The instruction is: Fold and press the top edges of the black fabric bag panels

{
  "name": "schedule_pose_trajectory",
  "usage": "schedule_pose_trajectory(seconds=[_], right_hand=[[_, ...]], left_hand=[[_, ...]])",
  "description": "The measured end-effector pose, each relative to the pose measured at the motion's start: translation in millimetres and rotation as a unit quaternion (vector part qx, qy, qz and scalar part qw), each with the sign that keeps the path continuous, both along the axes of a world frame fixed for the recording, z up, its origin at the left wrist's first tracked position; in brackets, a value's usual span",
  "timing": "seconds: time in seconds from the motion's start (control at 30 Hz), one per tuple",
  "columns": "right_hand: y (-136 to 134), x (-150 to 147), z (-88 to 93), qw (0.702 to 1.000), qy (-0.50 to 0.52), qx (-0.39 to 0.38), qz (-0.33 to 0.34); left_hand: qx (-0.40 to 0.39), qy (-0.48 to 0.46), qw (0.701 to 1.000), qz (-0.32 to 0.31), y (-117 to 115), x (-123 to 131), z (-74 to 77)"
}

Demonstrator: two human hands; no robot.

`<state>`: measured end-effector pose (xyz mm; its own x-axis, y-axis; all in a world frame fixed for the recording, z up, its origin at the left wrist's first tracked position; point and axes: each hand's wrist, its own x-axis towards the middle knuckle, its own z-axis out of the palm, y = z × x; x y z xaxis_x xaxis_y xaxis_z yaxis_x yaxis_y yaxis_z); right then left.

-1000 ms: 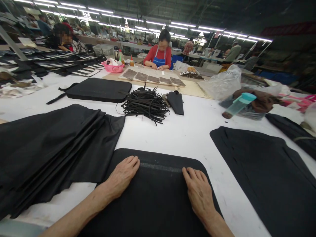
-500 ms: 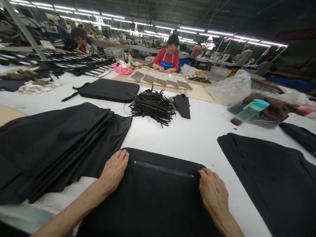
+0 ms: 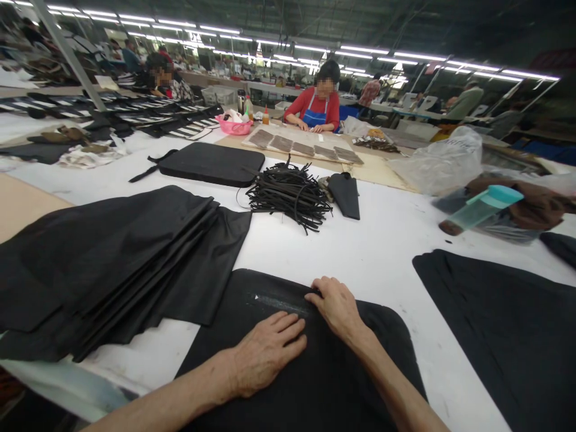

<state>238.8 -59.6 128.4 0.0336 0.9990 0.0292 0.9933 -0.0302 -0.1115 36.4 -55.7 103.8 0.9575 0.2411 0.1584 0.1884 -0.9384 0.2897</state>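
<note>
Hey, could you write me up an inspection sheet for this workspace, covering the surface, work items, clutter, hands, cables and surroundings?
Surface: white tabletop, with small dark marks.
Work items: black panel with a pale streak near its far edge; stacked black sheets to its left.
Clutter: heap of black strips; turquoise-lidded bottle, tilted; clear plastic bag; pink basket.
Hands: left hand palm down on the panel; right hand at its far edge, grip unclear.
Cables: nothing seen.
Surroundings: co-worker in a blue apron across the table; strip lights overhead.
</note>
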Motion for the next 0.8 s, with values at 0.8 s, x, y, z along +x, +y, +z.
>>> schedule_pose_trajectory(seconds=[0.8], right_hand=[[-24.1,1.7,58.7,0.98,-0.114,0.144,0.074]], left_hand=[[-0.177,0.057,0.977,0.104,12.1,81.1,34.9]])
